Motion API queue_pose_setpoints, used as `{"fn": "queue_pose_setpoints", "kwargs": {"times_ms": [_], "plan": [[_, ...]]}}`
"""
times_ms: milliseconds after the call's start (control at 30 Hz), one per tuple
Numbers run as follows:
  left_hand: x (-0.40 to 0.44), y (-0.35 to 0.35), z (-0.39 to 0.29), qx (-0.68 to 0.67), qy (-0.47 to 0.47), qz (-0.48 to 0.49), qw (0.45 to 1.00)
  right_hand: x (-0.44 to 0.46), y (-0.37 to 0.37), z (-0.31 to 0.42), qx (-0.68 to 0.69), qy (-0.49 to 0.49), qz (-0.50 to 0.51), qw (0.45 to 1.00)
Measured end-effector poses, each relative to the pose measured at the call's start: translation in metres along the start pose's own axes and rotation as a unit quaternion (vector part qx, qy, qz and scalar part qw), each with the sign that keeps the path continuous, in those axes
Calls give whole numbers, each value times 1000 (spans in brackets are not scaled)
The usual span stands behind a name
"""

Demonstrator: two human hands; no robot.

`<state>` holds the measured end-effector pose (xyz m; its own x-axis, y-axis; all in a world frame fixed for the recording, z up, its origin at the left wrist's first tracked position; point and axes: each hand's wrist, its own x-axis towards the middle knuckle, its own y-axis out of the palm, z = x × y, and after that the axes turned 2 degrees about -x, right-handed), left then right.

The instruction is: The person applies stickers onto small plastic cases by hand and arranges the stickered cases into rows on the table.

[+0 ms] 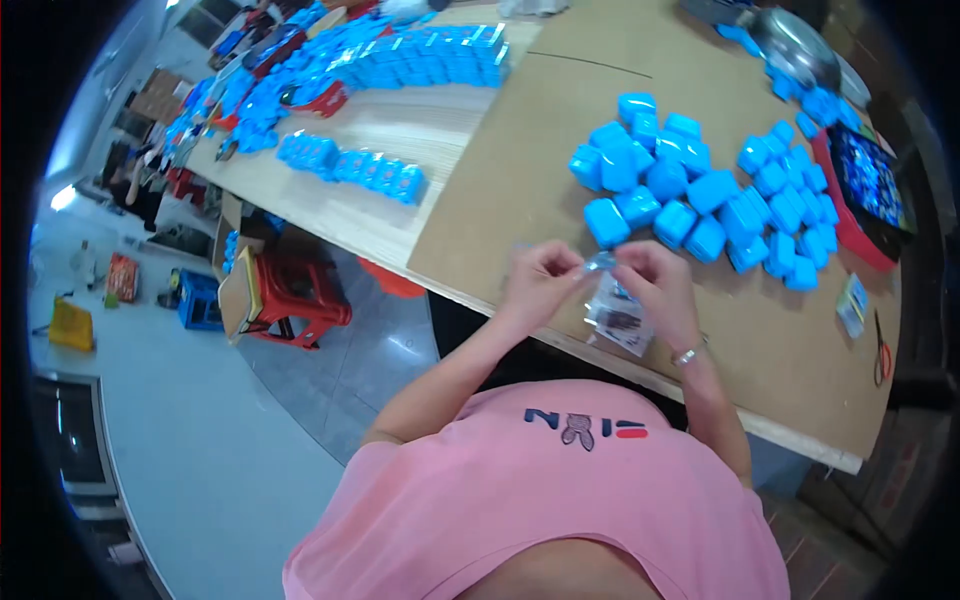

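Observation:
Over the near edge of the table, my left hand [540, 285] and my right hand [660, 290] come together with bent, pinching fingers. Between the fingertips is a shiny bit of clear plastic, which seems to be the top of a small clear plastic bag [620, 318]. Dark marks or contents show through the bag, too small to make out. Just beyond my hands lies a loose pile of blue rounded cubes [665, 180], and more of these cubes [790, 205] spread to the right.
A red-rimmed box [850, 200] stands at the right, with orange-handled scissors [882, 362] and a small packet [852, 305] nearer. Rows of blue packs [430, 60] and a shorter row [350, 168] occupy the far left. A metal bowl [795, 45] sits far right; red stools [300, 290] stand left.

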<state>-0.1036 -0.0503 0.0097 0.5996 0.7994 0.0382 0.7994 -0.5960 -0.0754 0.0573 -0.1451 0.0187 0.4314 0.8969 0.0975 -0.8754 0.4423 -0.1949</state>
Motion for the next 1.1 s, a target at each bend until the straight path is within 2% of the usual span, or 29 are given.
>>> {"fn": "queue_pose_setpoints", "kwargs": {"times_ms": [33, 100, 267, 433, 500, 533, 600, 633, 767, 800, 933, 967, 1100], "plan": [[2, -2, -3, 4, 3, -10, 1000, -2, -5, 0, 3, -6, 9, 1000], [4, -5, -10, -120, -81, 133, 981, -5, -13, 2, 12, 63, 26, 998], [4, 7, -13, -71, -14, 38, 997, -12, -18, 1, 124, 120, 46, 984], [1, 18, -19, 46, -45, 148, 987, -16, -21, 11, 113, 112, 21, 987], [10, 23, -12, -65, -21, 95, 993, -18, -27, -1, 119, 95, -21, 988], [18, 23, -7, -38, -60, 15, 997, -19, -31, -3, 113, 107, -36, 987], [47, 15, 0, 107, 43, -43, 992, -19, -37, -5, 117, 87, -88, 985], [52, 17, 3, 101, 38, -35, 993, -20, -37, -7, 112, 94, -95, 985], [68, 24, 13, 257, 21, 32, 966, -17, -36, -16, 90, 51, -148, 984], [69, 23, 16, 255, 22, 38, 966, -16, -35, -17, 88, 52, -153, 983], [63, 15, 36, 30, -68, 32, 997, -13, -27, -20, 38, 28, -153, 987], [61, 16, 31, 29, -69, 33, 997, -12, -25, -19, 38, 29, -154, 987], [48, 19, -6, -236, -152, 22, 959, -9, -18, -13, 54, 4, -125, 991]]}}
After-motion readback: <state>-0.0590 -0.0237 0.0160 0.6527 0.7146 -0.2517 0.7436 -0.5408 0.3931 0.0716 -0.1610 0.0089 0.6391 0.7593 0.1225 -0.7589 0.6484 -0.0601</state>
